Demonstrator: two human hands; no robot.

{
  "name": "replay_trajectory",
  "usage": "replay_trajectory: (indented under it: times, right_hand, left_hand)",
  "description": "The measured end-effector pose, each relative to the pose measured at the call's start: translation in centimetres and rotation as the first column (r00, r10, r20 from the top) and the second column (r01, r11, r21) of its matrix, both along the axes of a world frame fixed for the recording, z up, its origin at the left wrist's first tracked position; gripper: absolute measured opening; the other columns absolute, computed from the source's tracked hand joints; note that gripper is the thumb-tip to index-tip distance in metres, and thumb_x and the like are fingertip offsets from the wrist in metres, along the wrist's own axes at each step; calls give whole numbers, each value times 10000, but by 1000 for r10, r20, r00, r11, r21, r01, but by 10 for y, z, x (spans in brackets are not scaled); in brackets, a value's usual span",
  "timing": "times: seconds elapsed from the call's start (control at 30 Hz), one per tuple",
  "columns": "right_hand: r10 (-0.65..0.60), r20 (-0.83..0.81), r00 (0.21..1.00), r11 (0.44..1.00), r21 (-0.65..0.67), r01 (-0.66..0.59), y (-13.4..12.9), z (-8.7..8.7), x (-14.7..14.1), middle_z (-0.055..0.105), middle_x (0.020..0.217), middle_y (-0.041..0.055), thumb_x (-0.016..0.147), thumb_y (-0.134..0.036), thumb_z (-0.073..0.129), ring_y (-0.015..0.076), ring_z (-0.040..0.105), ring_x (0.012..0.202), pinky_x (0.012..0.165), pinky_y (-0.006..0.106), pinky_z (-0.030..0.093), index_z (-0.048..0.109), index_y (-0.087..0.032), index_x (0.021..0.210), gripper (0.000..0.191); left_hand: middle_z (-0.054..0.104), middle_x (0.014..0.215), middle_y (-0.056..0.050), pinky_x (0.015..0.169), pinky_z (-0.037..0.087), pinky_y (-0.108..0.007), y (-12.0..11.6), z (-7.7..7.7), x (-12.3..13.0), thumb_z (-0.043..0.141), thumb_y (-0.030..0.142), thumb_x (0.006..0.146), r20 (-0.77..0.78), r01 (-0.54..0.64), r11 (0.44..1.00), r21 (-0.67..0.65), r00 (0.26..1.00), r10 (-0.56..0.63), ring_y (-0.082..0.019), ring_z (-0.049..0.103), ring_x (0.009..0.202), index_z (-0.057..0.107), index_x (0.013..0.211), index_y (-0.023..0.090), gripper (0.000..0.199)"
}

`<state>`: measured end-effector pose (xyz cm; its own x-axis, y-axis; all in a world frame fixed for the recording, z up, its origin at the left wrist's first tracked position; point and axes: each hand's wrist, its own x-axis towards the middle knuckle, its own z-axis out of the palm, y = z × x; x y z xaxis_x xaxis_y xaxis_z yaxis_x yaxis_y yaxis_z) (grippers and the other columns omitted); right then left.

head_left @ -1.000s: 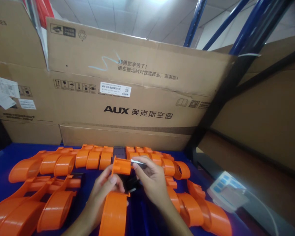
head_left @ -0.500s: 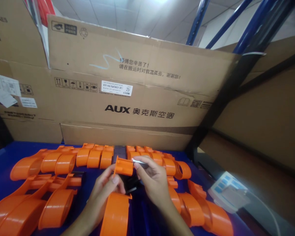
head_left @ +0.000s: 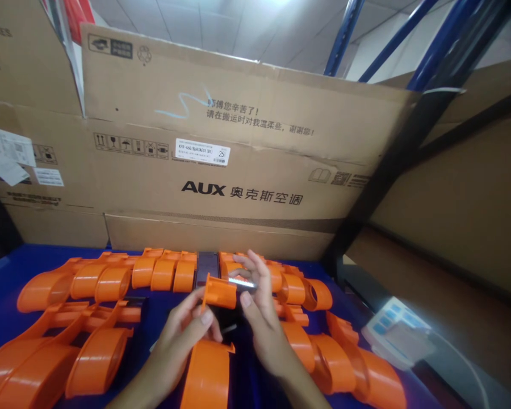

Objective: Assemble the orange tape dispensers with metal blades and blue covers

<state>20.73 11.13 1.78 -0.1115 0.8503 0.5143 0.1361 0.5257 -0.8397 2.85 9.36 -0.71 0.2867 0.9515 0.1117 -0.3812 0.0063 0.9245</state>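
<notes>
My left hand grips an orange plastic tape dispenser by its upper end, thumb in front. A wide curved orange band hangs below that hand, apparently part of the same dispenser. From the right side of its upper end juts a narrow toothed metal blade with a dark part beneath. My right hand is beside this blade, fingers spread upward and thumb apart from them. Whether a fingertip still touches the blade's far side is hidden. Under the hands lies something black, largely covered.
Several more orange dispensers stand in rows left and right on the blue surface. Behind the hands is a dark block. A large cardboard panel closes the back. At right are a dark post and a white corded device.
My right hand has loosened its pinch on the blade and its fingers have spread upward, showing the teeth. The dispenser in my left hand has shifted slightly right.
</notes>
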Motion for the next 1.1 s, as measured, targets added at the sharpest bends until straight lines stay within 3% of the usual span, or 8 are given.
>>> replay_trajectory:
  times: [0.17, 0.3, 0.5, 0.63, 0.7, 0.8, 0.93, 1.1]
  right_hand:
    - [51, 164, 985, 999, 7, -52, -6, 4, 2, 323, 1660, 107, 1073, -493, 430, 294, 392, 1484, 1216, 515, 345, 150, -334, 1637, 649]
    - [56, 261, 964, 998, 18, -63, -15, 12, 1, 318, 1669, 110, 1059, -461, 486, 313, 345, 1519, 1230, 528, 327, 125, -319, 1650, 707]
    - [138, 192, 972, 990, -37, -134, -9, 12, 9, 335, 1669, 89, 1064, -592, 362, 295, 367, 1512, 1211, 508, 358, 187, -333, 1635, 650]
    - [-93, 85, 992, 995, 44, 90, 5, 13, 19, 567, 1482, 85, 1091, -535, 310, 278, 514, 1381, 1154, 490, 410, 448, -324, 1501, 481]
    - [-254, 178, 951, 964, 131, 233, 13, 15, 27, 666, 1319, 87, 1080, -450, 417, 292, 580, 1264, 1114, 496, 426, 620, -296, 1308, 343]
    - [-372, 442, 816, 926, 239, 293, 23, 16, 43, 719, 1124, 108, 1031, -322, 519, 319, 615, 1104, 1019, 517, 460, 706, -247, 1102, 214]
    - [-234, 751, 618, 972, 187, 141, 28, 13, 62, 715, 1088, 101, 971, -224, 586, 320, 603, 1058, 963, 516, 474, 731, -245, 1112, 203]
    - [-149, 825, 546, 989, 131, 72, 24, 14, 64, 701, 1069, 80, 950, -167, 611, 293, 593, 1042, 948, 480, 489, 750, -270, 1116, 240]
  left_hand:
    - [713, 756, -28, 616, 521, -267, 0, -1, 1, 700, 494, 915, -39, 47, 999, -18, 998, -48, -202, 702, 634, 652, 1273, 202, 464]
    - [728, 751, -38, 593, 522, -270, 0, 1, 0, 743, 494, 874, -53, 97, 995, -31, 994, -98, -213, 701, 626, 685, 1263, 187, 499]
    - [733, 749, -42, 568, 523, -257, 0, 5, 2, 761, 496, 856, -7, 80, 995, -61, 997, -81, -210, 722, 616, 686, 1215, 191, 477]
    - [720, 721, -27, 501, 516, -254, 3, 10, 3, 770, 561, 820, 95, -50, 985, -166, 993, 67, -222, 739, 554, 663, 918, 187, 401]
    - [710, 666, -27, 468, 497, -242, 6, 10, -1, 748, 601, 820, 117, -93, 971, -219, 986, 121, -216, 727, 521, 623, 786, 180, 441]
    - [702, 585, -48, 427, 463, -228, 10, 8, -7, 677, 646, 857, 109, -97, 959, -265, 986, 130, -206, 697, 483, 634, 764, 171, 486]
    - [704, 566, -51, 414, 462, -232, 12, 4, -11, 685, 651, 844, 116, -76, 954, -289, 987, 114, -207, 686, 467, 641, 770, 171, 487]
    - [710, 577, -54, 418, 472, -233, 11, 3, -8, 711, 633, 832, 117, -85, 961, -264, 986, 119, -208, 694, 478, 638, 767, 171, 473]
